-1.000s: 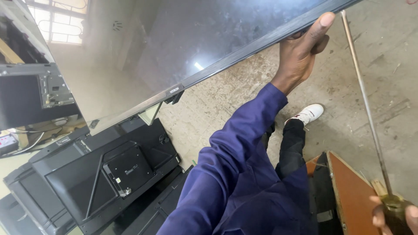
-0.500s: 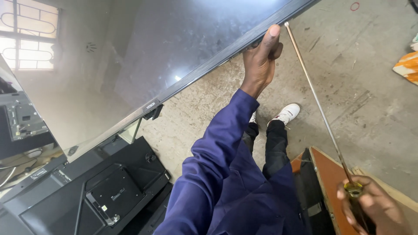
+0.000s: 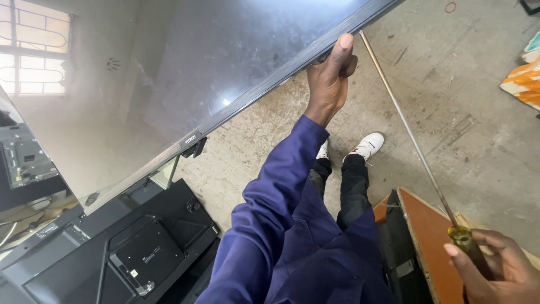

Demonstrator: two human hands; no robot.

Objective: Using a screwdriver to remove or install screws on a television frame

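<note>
1. Two hands are working here, nearest first; the right hand [image 3: 498, 267], low at the frame's corner, is wrapping its grip closed around the yellow-green handle of a long screwdriver [image 3: 413, 141]; the thin metal shaft is running up and away from that hand toward the lower edge of the flat screen panel [image 3: 225, 62], its tip ending just beside the left thumb.
2. Just beside that hand, a brown wooden board [image 3: 433, 242] is leaning on edge; on the other side, a black plastic back cover [image 3: 140, 253] is lying under the raised panel.
3. Farther out, the left hand [image 3: 329, 76], at the end of a blue sleeve, is gripping the panel's dark lower bezel, thumb lying up along the front and fingers curling behind it, so the grip is closed on the frame and not on the glass.
4. Panel handling, as a judgement: it is looking broad, thin, stiff but fragile, its glossy face slippery and easily cracked; the bezel edge is appearing to be the safest place to hold, and one hand alone is leaving it prone to twisting.
5. Farthest away, the concrete floor [image 3: 461, 95] is showing scuffs, with an orange and white cloth [image 3: 523, 79] lying at the right edge.
</note>
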